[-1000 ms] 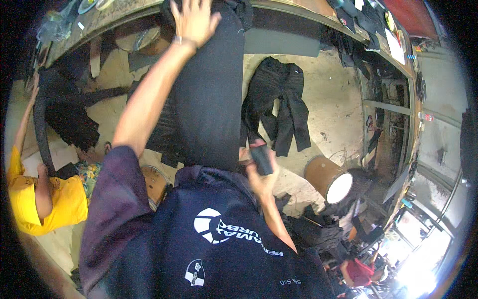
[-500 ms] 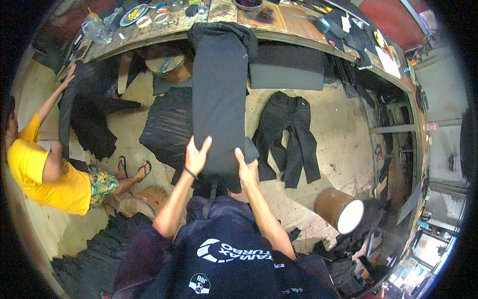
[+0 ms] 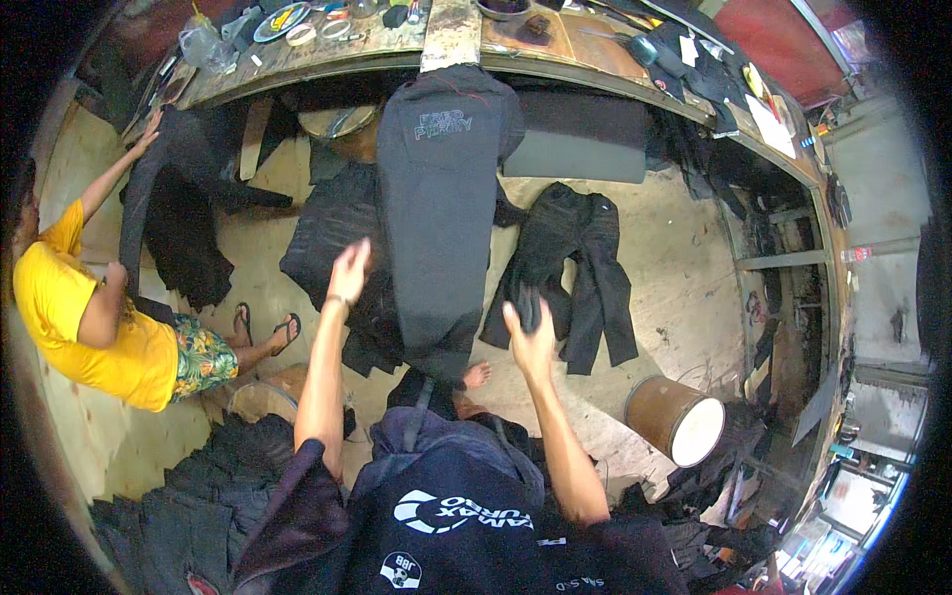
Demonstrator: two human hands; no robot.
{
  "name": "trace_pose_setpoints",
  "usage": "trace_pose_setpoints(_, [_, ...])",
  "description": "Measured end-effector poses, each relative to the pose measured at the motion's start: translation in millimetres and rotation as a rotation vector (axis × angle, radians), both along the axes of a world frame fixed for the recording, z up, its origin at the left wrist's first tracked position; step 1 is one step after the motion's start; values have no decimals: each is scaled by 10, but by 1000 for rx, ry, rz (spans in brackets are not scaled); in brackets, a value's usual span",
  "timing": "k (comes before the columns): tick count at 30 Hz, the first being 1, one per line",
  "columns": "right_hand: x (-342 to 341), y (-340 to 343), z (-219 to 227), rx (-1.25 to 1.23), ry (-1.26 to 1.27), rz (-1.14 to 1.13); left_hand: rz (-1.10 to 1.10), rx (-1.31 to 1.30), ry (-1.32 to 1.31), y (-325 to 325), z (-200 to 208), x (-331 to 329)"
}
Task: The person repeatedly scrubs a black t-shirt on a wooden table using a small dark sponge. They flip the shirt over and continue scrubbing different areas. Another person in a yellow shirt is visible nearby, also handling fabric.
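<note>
A black garment lies stretched lengthwise over a narrow board that juts from the workbench toward me. Pale lettering and a thin red thread show near the garment's far end. My left hand is raised just left of the cloth, apart from it, with its fingers stretched out and slightly blurred. On the other side, my right hand hovers with thumb and fingers apart, clear of the garment. Its fingers are partly dark against the black trousers on the floor beyond.
The cluttered workbench curves along the far side. A person in a yellow shirt handles dark cloth at the left. A brown drum stands at the right. Black garments are piled at the near left.
Both hands have let go of the garment and moved apart. The garment's far end has come nearer to me, baring the board's wood, and the lettering now shows on top.
</note>
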State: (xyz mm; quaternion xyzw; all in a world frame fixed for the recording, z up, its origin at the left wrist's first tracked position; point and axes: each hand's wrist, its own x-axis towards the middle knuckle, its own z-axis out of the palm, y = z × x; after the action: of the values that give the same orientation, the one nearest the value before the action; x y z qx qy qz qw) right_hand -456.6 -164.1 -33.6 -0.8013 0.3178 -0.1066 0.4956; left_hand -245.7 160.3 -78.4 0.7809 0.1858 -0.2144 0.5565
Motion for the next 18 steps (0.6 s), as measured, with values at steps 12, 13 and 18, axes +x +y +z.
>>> trace_pose_setpoints(12, [506, 481, 631, -39, 217, 141, -183, 174, -397, -706, 387, -437])
trace_pose_setpoints(13, [577, 407, 682, -48, 192, 145, -214, 185, -382, -631, 409, -502])
trace_pose_setpoints(18, [1985, -93, 613, -550, -330, 66, -71, 28, -243, -899, 673, 419])
